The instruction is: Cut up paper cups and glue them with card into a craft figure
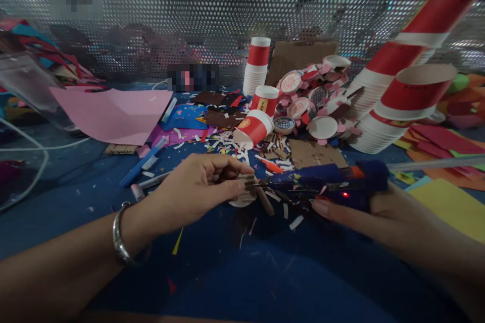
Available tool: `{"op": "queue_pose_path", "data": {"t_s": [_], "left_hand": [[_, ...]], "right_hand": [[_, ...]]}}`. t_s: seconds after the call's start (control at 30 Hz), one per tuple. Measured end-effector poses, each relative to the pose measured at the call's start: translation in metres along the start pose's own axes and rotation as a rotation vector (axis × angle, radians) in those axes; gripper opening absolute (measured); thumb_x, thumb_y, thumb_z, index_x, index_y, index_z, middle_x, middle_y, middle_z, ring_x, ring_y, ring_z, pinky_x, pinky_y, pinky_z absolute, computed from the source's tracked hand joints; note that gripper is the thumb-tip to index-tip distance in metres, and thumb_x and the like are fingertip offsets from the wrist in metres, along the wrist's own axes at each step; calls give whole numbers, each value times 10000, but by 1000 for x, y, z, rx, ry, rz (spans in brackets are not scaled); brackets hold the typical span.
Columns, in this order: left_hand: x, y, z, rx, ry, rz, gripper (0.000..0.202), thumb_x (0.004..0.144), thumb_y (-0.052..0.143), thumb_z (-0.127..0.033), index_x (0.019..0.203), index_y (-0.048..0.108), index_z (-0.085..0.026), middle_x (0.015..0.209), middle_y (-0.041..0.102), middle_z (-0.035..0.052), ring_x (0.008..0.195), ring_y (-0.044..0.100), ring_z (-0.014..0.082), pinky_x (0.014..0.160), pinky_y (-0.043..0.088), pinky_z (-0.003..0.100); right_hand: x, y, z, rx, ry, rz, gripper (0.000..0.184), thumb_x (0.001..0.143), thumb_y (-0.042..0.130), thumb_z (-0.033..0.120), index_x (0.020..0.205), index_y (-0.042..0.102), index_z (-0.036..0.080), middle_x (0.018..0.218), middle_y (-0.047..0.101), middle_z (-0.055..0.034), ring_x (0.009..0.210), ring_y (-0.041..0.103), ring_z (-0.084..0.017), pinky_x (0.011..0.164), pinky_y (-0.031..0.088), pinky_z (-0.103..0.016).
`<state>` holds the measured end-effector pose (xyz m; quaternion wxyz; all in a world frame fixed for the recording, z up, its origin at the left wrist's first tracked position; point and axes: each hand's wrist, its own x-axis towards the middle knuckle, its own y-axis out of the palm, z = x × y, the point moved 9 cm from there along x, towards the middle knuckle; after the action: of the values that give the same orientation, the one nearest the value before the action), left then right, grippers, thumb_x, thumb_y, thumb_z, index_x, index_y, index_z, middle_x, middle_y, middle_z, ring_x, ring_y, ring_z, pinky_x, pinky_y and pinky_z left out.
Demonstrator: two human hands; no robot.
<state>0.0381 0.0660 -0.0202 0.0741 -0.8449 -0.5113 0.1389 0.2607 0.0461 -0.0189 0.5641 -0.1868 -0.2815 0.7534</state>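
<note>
My right hand (359, 212) is wrapped round a dark blue hot glue gun (318, 180) with a lit red light. A clear glue stick (435, 164) runs out of its back end to the right. The gun's nozzle points left, at the fingertips of my left hand (212, 181). Between thumb and fingers the left hand pinches a small ribbed piece of cardboard (248, 193). The nozzle tip is at the cardboard; whether they touch I cannot tell. A pale round edge shows just under the piece, partly hidden by my fingers.
Behind my hands lie paper scraps (223, 144), a tipped red-and-white paper cup (253, 128) and a heap of cut cup bottoms (322, 127). Tall cup stacks (394, 106) lean at right near coloured paper (450, 202). Pink paper (113, 116) and a blue pen (142, 162) lie left.
</note>
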Motion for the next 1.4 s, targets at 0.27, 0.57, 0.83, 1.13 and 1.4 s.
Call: {"op": "queue_pose_path", "data": {"t_s": [0.27, 0.57, 0.83, 1.13, 1.4], "left_hand": [[-2, 1, -1, 11, -15, -11, 271, 896, 704, -283, 1142, 763, -186, 996, 826, 62, 940, 772, 205, 832, 602, 298], [-2, 0, -2, 7, -12, -8, 284, 897, 714, -290, 1156, 767, -186, 999, 825, 65, 944, 772, 218, 843, 604, 316], [-1, 2, -1, -32, -22, 0, 275, 895, 724, -300, 1142, 772, -189, 972, 825, 54, 914, 770, 200, 836, 600, 303], [-2, 3, 0, -38, -30, 4, 267, 887, 724, -279, 1128, 772, -176, 979, 825, 68, 914, 777, 205, 838, 614, 306], [-1, 3, 0, -35, -19, 11, 275, 889, 713, -290, 1135, 771, -180, 997, 822, 76, 925, 774, 214, 832, 613, 316]], "right_hand": [[0, -2, 4, -136, -15, 16, 415, 860, 638, 655, 784, 808, 284, 792, 770, -42, 696, 702, -245, 616, 619, -306], [-4, -2, -6, -204, 0, -16, 495, 867, 607, 698, 649, 756, 279, 717, 715, -54, 605, 632, -225, 573, 588, -323], [-3, -2, -1, -182, -9, 0, 436, 872, 617, 672, 770, 810, 296, 845, 772, -41, 719, 700, -255, 672, 620, -343], [-5, 0, 0, -160, 32, 20, 474, 879, 609, 653, 682, 776, 255, 689, 712, -28, 628, 633, -213, 586, 562, -291], [-5, -2, 1, -171, 26, -3, 464, 853, 635, 637, 629, 731, 243, 580, 630, -13, 538, 530, -186, 499, 483, -273]]}}
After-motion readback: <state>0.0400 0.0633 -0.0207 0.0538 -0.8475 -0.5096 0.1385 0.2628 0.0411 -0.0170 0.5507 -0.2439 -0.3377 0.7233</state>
